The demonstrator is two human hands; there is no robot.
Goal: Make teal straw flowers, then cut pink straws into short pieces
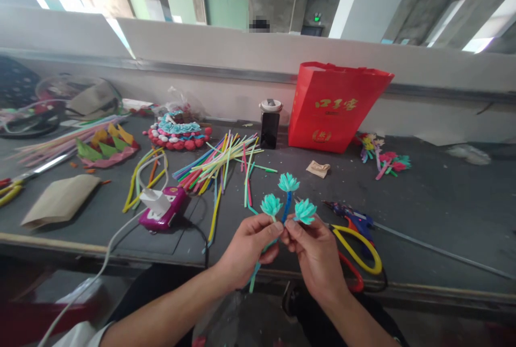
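My left hand [248, 247] is closed around the thin stems of teal paper flowers, one flower [271, 204] just above its thumb and a taller one [288, 182] on a blue stem. My right hand [316, 253] pinches a third teal flower [305, 210] against the bunch. The two hands touch at the fingertips above the table's front edge. A teal stem [253, 277] hangs down below my left hand.
On the dark table [443, 202] lie a pile of coloured straws [220, 164], a purple power strip [163, 210] with a white plug, yellow-handled scissors [358, 250], a blue glue gun [350, 218], a red bag [334, 105], a dark cup [270, 124] and a red-and-blue flower arrangement [177, 135].
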